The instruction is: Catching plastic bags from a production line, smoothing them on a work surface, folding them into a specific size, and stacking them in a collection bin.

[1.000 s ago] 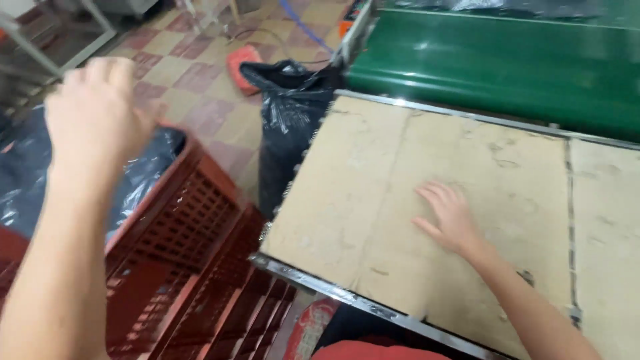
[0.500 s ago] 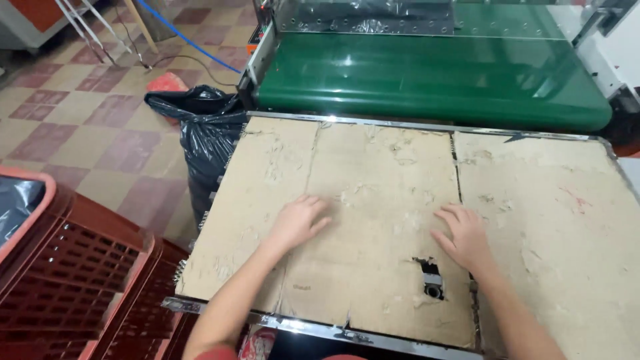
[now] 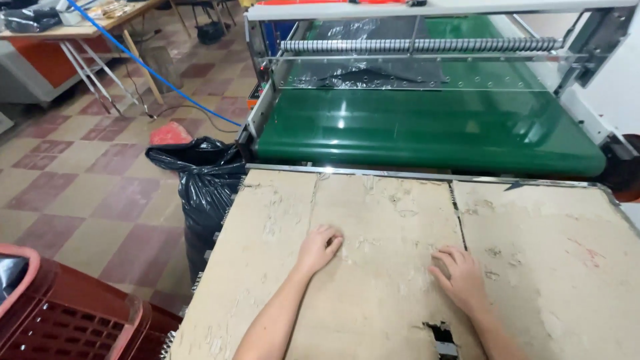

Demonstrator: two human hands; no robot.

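My left hand point(image 3: 319, 247) rests on the worn cardboard-covered worktable point(image 3: 373, 220), fingers loosely curled, holding nothing. My right hand point(image 3: 460, 277) lies flat on the same surface a short way to the right, fingers spread and empty. Near my right wrist there is a torn hole point(image 3: 441, 337) in the cardboard. Beyond the table's far edge runs a green conveyor belt point(image 3: 427, 130) under a metal frame with a spiral roller point(image 3: 420, 45).
A black rubbish bag point(image 3: 200, 180) stands at the table's left far corner. Red plastic crates point(image 3: 67, 320) sit on the tiled floor at the lower left. A blue hose point(image 3: 153, 73) crosses the floor towards a bench point(image 3: 73, 30) at the back left.
My left hand has come from above the red crates onto the table beside my right hand. The view has swung from the crates towards the conveyor.
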